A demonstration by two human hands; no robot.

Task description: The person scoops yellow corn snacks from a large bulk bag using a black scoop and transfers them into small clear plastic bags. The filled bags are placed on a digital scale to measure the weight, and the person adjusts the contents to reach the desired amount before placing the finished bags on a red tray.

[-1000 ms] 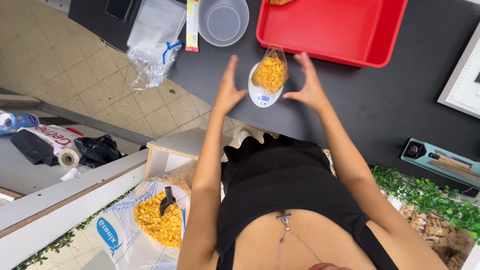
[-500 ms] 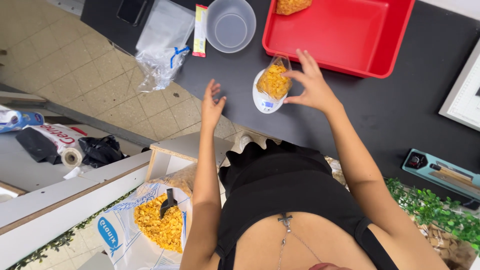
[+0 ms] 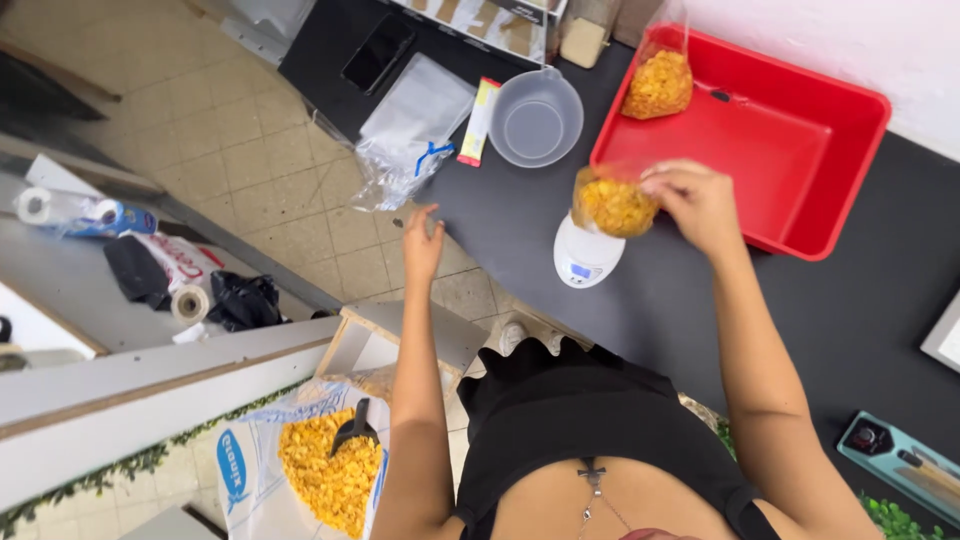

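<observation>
my right hand (image 3: 700, 205) pinches the top of a small clear bag (image 3: 612, 203) filled with yellow corn flakes. the bag hangs from my fingertips with its mouth up and toward the red tray (image 3: 800, 150), its full belly down and to the left, so its long axis runs roughly from my fingers down toward the white scale (image 3: 585, 255). the bag sits left of my palm, its bottom right over the scale's plate; i cannot tell whether it touches the plate or is just above it.

my left hand (image 3: 422, 243) holds nothing, fingers loosely spread, hovering at the near edge of the dark counter (image 3: 650, 310), well apart from the bag.

half a second ago the bag stood on the scale with my right hand cupped at its side, and my left hand was raised nearer to it; now the left has dropped back to the counter edge and only the right keeps the bag, gripping its top.

a second filled bag (image 3: 657, 82) lies in the far corner of the tray. a clear measuring jug (image 3: 535, 118) stands just left of the tray, with a pile of empty bags (image 3: 410, 125) farther left. on the floor an open sack of flakes (image 3: 325, 470) holds a dark scoop (image 3: 353, 428).
</observation>
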